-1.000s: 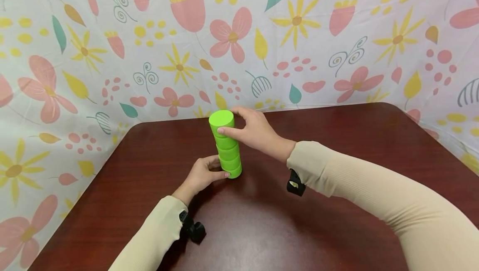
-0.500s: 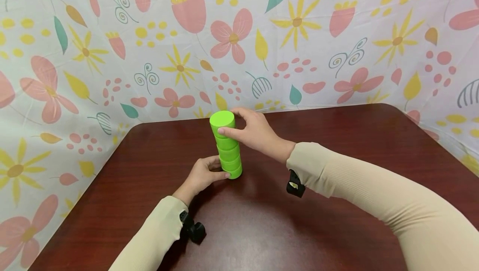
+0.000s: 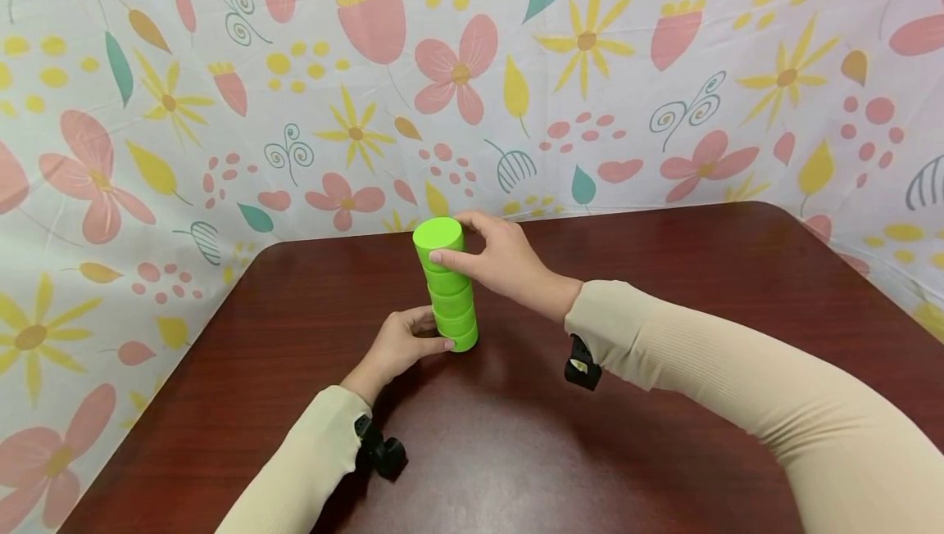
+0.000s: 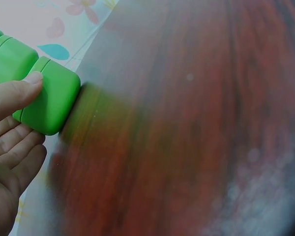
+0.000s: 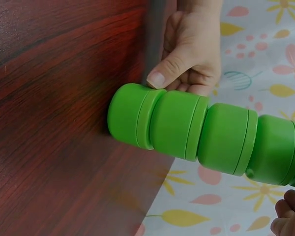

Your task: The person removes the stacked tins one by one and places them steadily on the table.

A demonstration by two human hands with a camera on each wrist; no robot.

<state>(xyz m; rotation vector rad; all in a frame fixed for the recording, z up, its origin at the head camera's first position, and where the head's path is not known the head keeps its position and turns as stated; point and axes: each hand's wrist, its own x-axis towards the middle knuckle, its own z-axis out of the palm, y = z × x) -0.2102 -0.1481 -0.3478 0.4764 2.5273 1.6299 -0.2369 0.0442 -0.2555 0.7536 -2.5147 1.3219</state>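
A tower of several bright green round lidded tubs (image 3: 450,302) stands on the table, leaning slightly in the head view. My left hand (image 3: 398,344) holds the bottom tub (image 4: 51,101) from the left, thumb on the near side near its lid seam and fingers round the far side. At the top, my right hand (image 3: 509,260) holds the uppermost tub (image 3: 438,236) from the right, its thumb across the front and its fingers partly hidden behind. In the right wrist view the stacked tubs (image 5: 179,125) line up end to end, each with a seam below its lid.
The dark reddish-brown wooden table (image 3: 295,296) has a glossy top with a bright reflection near the front. Close behind its back edge hangs a white cloth (image 3: 487,174) printed with flowers and leaves. Black wrist cameras (image 3: 583,364) sit under the cream sleeves (image 3: 686,346).
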